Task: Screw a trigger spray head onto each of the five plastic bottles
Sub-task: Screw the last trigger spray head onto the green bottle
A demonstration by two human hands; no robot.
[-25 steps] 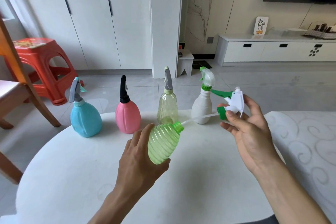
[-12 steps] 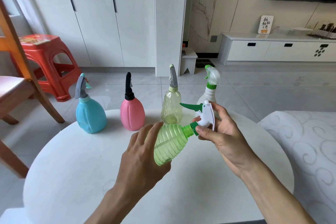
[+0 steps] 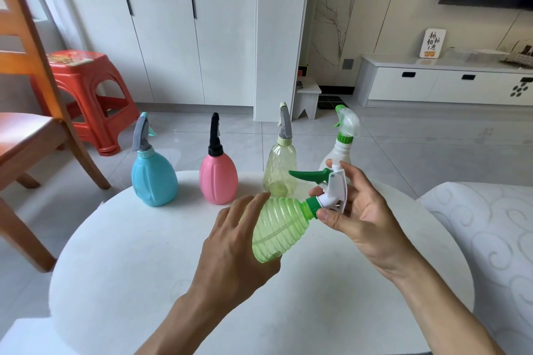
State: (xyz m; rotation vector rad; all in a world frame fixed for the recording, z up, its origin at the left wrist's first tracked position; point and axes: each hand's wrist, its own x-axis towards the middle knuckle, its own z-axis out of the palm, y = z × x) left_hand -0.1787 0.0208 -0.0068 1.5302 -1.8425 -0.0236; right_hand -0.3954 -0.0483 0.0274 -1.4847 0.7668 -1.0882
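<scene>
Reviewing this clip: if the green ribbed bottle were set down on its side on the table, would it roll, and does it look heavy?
The green ribbed bottle looks empty and see-through, so it is probably light. Its rounded body would likely roll on the smooth table, though the spray head at its neck might stop it. Its ribs probably aid the left hand.

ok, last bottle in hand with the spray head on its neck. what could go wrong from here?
1. The green bottle is held tilted in the air, so the spray head may cross-thread.
2. The left hand grips its ribbed body loosely; it could slip while twisting.
3. The right hand works close to the white bottle and could topple it.
</scene>
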